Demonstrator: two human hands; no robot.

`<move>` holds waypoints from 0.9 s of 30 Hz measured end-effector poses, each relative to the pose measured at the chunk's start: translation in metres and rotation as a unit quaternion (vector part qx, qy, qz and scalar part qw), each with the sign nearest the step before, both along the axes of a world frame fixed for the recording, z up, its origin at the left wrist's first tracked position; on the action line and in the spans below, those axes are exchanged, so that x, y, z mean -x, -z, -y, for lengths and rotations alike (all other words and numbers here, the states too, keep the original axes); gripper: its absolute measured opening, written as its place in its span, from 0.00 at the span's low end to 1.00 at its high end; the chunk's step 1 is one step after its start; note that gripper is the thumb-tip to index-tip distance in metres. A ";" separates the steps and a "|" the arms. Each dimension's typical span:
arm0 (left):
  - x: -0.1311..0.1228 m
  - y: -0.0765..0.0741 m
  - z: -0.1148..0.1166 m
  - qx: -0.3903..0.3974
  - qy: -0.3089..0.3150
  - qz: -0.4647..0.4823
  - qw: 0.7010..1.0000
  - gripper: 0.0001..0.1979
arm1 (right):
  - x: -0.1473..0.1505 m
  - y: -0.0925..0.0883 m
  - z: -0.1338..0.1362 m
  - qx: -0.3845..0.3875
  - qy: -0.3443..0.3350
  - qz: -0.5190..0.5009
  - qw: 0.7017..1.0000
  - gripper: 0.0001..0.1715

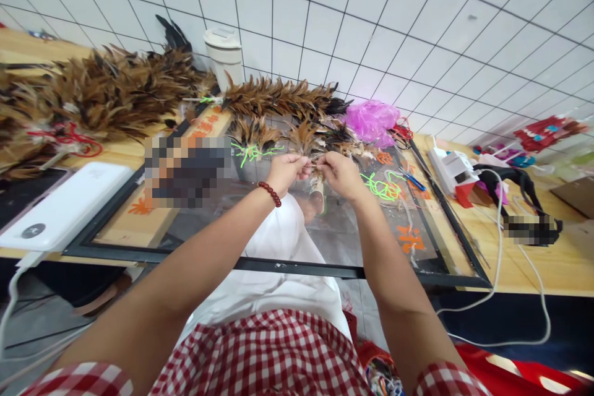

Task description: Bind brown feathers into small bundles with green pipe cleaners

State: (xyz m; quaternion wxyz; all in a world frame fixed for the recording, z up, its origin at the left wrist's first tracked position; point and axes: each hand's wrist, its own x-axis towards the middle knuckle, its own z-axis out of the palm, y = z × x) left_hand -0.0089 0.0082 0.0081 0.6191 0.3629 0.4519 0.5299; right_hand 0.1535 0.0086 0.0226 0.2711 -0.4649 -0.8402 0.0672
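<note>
Over the glass panel, my left hand [288,172] and my right hand [342,174] are close together, both closed in a pinch. A thin pale strand [316,165] runs between the fingertips; whether it is thread or a feather's stem I cannot tell. Just beyond my fingers lies a tuft of brown feathers [302,136], partly hidden by them. Another feather tuft [254,133] is to the left, near bright green cords [253,152]. More green cord [383,187] lies looped right of my right hand, beside a blue tool or pen [414,182].
The black-framed glass panel [278,265] rests on a wooden table. Feather garlands [278,98] line the back, with a lidded cup [224,52] and a pink plastic bag [372,122]. A white power bank [67,204] is left; a power strip [449,168] and cables are right.
</note>
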 end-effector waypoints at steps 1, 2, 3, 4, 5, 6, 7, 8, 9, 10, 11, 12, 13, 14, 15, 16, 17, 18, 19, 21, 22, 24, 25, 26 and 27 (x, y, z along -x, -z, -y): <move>-0.001 0.000 0.001 0.005 0.007 -0.008 1.000 0.05 | 0.001 0.000 0.001 -0.018 -0.001 0.025 1.000 0.09; -0.001 -0.001 0.001 0.010 0.014 -0.016 1.000 0.05 | 0.002 0.000 0.002 -0.034 0.000 0.051 0.998 0.09; -0.002 -0.001 0.002 0.014 0.021 -0.024 0.999 0.05 | 0.003 -0.001 0.003 -0.048 0.004 0.078 0.996 0.10; -0.002 -0.001 0.003 0.018 0.028 -0.033 0.999 0.05 | 0.004 -0.001 0.004 -0.061 0.010 0.104 0.993 0.10; -0.002 -0.001 0.003 0.022 0.036 -0.043 0.998 0.06 | 0.005 -0.002 0.004 -0.071 0.016 0.128 0.989 0.10; -0.002 -0.001 0.003 0.024 0.044 -0.053 0.997 0.06 | 0.005 -0.002 0.005 -0.080 0.021 0.148 0.986 0.10; -0.002 -0.001 0.003 0.025 0.052 -0.063 0.996 0.07 | 0.006 -0.003 0.006 -0.087 0.024 0.164 0.982 0.10; -0.002 -0.001 0.003 0.024 0.062 -0.072 0.995 0.08 | 0.006 -0.004 0.006 -0.091 0.025 0.177 0.980 0.10; -0.002 -0.001 0.004 0.023 0.074 -0.080 0.994 0.09 | 0.007 -0.004 0.007 -0.094 0.024 0.187 0.978 0.10; -0.002 0.000 0.004 0.020 0.085 -0.087 0.992 0.10 | 0.007 -0.004 0.007 -0.096 0.022 0.194 0.976 0.10; -0.002 0.000 0.004 0.017 0.096 -0.095 0.991 0.10 | 0.008 -0.004 0.007 -0.098 0.019 0.198 0.975 0.10; -0.002 0.000 0.004 0.013 0.106 -0.102 0.989 0.11 | 0.009 -0.004 0.007 -0.098 0.015 0.200 0.975 0.10; -0.002 0.000 0.004 0.010 0.113 -0.108 0.988 0.11 | 0.009 -0.003 0.007 -0.096 0.010 0.198 0.975 0.10; -0.003 0.001 0.004 0.007 0.113 -0.113 0.987 0.12 | 0.010 -0.002 0.007 -0.092 0.009 0.191 0.977 0.10; -0.003 0.000 0.003 0.006 0.104 -0.115 0.988 0.12 | 0.010 -0.001 0.006 -0.087 0.017 0.178 0.980 0.11; -0.003 0.000 0.003 0.004 0.087 -0.113 0.990 0.12 | 0.010 0.001 0.005 -0.079 0.035 0.161 0.983 0.12; -0.002 0.000 0.002 0.003 0.066 -0.106 0.992 0.12 | 0.009 0.003 0.004 -0.071 0.064 0.142 0.985 0.13; -0.002 0.000 0.001 0.002 0.042 -0.093 0.995 0.11 | 0.008 0.005 0.003 -0.060 0.100 0.125 0.985 0.13; -0.002 -0.001 0.000 0.001 0.018 -0.074 0.997 0.10 | 0.007 0.008 0.001 -0.049 0.135 0.109 0.984 0.13; 0.000 -0.001 -0.001 0.000 -0.016 -0.030 0.999 0.08 | 0.004 0.015 -0.002 -0.026 0.183 0.076 0.980 0.13; 0.000 -0.002 -0.002 0.000 -0.027 -0.010 1.000 0.07 | 0.003 0.019 -0.004 -0.012 0.191 0.058 0.980 0.13; 0.001 -0.002 -0.002 0.001 -0.040 0.020 0.999 0.06 | 0.002 0.027 -0.008 0.014 0.187 0.022 0.982 0.16; 0.002 -0.002 -0.002 0.001 -0.042 0.030 0.999 0.06 | 0.002 0.030 -0.009 0.026 0.177 0.009 0.984 0.17; 0.002 -0.002 -0.002 0.000 -0.042 0.037 0.998 0.05 | 0.003 0.033 -0.011 0.037 0.167 -0.003 0.985 0.16; 0.002 -0.003 -0.002 0.001 -0.042 0.042 0.998 0.05 | 0.003 0.035 -0.012 0.047 0.158 -0.022 0.986 0.13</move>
